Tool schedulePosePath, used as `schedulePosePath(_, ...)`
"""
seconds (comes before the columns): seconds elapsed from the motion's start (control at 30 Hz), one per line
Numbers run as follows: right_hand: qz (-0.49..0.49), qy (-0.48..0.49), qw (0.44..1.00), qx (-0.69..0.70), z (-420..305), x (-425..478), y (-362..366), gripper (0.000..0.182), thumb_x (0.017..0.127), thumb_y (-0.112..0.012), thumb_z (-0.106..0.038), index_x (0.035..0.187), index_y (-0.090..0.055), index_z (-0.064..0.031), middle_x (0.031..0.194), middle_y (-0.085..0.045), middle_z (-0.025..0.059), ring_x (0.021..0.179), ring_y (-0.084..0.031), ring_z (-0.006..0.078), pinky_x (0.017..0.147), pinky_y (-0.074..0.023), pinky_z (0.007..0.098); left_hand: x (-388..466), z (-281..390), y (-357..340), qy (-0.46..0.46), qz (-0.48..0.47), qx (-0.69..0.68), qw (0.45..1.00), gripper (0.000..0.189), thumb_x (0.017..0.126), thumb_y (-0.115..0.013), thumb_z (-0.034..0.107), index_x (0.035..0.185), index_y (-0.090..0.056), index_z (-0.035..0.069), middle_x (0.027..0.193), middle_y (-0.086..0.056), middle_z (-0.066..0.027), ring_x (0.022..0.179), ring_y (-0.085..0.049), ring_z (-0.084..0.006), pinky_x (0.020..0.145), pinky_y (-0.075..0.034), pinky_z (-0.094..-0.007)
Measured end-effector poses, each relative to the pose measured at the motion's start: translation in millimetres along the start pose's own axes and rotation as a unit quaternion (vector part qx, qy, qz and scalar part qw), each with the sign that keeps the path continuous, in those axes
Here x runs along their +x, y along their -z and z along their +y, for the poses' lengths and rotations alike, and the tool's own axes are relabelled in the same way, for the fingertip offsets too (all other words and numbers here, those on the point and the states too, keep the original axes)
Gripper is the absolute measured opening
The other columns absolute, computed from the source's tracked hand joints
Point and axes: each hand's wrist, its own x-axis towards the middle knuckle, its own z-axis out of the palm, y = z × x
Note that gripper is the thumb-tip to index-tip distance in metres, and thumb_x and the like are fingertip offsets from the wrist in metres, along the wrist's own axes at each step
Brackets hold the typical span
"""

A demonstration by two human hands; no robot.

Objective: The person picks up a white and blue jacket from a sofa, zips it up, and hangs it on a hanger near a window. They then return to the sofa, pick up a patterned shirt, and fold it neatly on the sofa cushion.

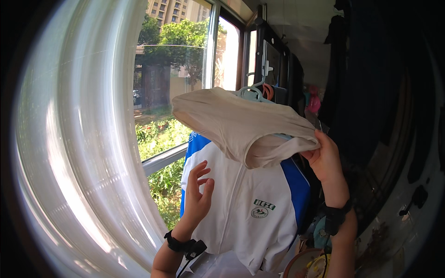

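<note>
A pair of beige briefs hangs in front of me, draped over a pale blue clothes hanger. The hanger's hook rises at its back, and most of its frame is covered by the cloth. My right hand pinches the right edge of the briefs between thumb and fingers. Below the left part of the briefs, my left hand is raised with fingers apart and holds nothing. Behind both hands hangs a white and blue zip-up jacket with a printed emblem and writing on its chest.
A sheer white curtain falls along the left side. Beyond it is a sliding window with plants outside. Dark clothes hang on the right. A round container stands low at the right. Each wrist wears a strapped device.
</note>
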Motion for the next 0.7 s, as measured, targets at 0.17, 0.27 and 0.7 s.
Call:
schedulePosePath(0.17, -0.032, 0.027, 0.991, -0.126, -3.0, -23.8, 5.8, 0.042, 0.095, -0.044, -0.031, 0.119, -0.048, 0.0022, 0.109, -0.058, 0.0156, 0.094, -0.062, 0.0198, 0.074, -0.0545, 0.0324, 11.2, -5.6, -11.2, 0.117, 0.019, -0.112, 0.987, 0.04, 0.091, -0.05, 0.01, 0.128, -0.036, 0.001, 0.115, -0.051, -0.0115, 0.099, -0.051, -0.0142, 0.081, -0.042, -0.0261)
schedulePosePath(0.27, 0.045, 0.099, 0.964, -0.244, 5.1, -27.3, 8.2, 0.044, 0.093, -0.05, -0.031, 0.123, -0.044, 0.0017, 0.109, -0.058, 0.0138, 0.093, -0.061, 0.0179, 0.073, -0.0528, 0.0297, 19.0, -15.0, -22.0, 0.153, 0.052, -0.199, 0.967, 0.033, 0.092, -0.053, 0.012, 0.121, -0.04, 0.003, 0.084, -0.051, -0.0007, 0.074, -0.045, -0.0047, 0.065, -0.037, -0.0195)
schedulePosePath(0.7, 0.083, 0.057, 0.924, -0.37, 42.0, -154.2, 33.8, 0.041, 0.092, -0.05, -0.014, 0.128, -0.034, 0.0003, 0.098, -0.06, 0.0138, 0.072, -0.063, 0.0176, 0.064, -0.05, 0.0251, -70.8, -69.9, 0.2, 0.212, 0.02, -0.194, 0.958, 0.009, 0.092, -0.052, 0.01, 0.095, -0.055, 0.002, 0.078, -0.054, -0.0005, 0.066, -0.051, -0.0067, 0.061, -0.042, -0.0208)
